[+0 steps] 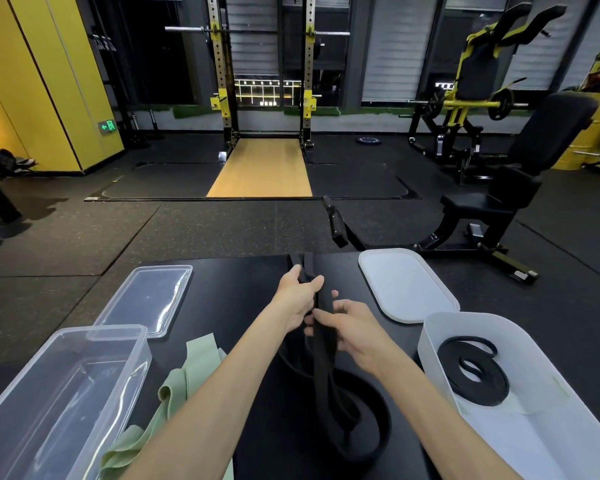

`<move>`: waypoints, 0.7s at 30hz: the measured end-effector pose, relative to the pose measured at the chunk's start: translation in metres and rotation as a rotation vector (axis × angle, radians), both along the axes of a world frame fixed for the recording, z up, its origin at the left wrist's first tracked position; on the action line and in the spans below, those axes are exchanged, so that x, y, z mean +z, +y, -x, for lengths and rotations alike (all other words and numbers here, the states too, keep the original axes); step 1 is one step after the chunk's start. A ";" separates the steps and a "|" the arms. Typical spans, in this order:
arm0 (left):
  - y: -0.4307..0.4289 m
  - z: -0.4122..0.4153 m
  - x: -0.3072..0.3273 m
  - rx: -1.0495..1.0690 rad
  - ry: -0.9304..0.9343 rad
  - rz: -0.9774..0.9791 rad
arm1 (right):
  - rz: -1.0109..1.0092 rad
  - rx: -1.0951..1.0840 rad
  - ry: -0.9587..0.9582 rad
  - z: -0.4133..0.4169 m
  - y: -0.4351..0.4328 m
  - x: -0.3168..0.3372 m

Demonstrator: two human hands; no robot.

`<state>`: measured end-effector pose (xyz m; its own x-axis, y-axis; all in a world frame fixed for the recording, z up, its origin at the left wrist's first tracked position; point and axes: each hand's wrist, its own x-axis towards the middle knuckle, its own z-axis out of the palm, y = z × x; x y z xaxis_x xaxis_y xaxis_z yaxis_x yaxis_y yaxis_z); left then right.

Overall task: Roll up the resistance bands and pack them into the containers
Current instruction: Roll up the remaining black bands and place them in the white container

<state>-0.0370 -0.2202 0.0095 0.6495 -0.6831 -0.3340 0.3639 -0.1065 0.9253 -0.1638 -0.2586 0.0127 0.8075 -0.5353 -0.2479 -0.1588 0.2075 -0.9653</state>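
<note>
Our left hand (297, 299) and right hand (355, 332) both grip the black band (324, 355) over the tabletop (229, 289), rolled band (475, 374) in white container (430, 341) at 3 o'clock.

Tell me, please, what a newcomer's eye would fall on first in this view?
First come the hands at the centre of the dark table: the left hand and right hand both grip a long black band that loops down toward the viewer. Next is the white container at the right, with a coiled black band inside. At the left, a green band lies beside a clear container.
</note>
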 end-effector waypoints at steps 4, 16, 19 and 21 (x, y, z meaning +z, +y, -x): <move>0.014 0.009 0.003 -0.043 -0.093 -0.147 | 0.060 -0.122 -0.004 -0.005 -0.002 -0.005; 0.060 0.050 -0.018 -0.299 -0.089 0.033 | 0.182 -0.259 0.069 -0.018 -0.011 -0.003; 0.061 0.053 -0.011 -0.296 -0.093 0.033 | 0.206 -0.256 0.071 -0.014 -0.010 0.002; 0.060 0.060 -0.009 -0.260 -0.042 0.059 | 0.172 -0.241 0.066 -0.012 -0.009 0.004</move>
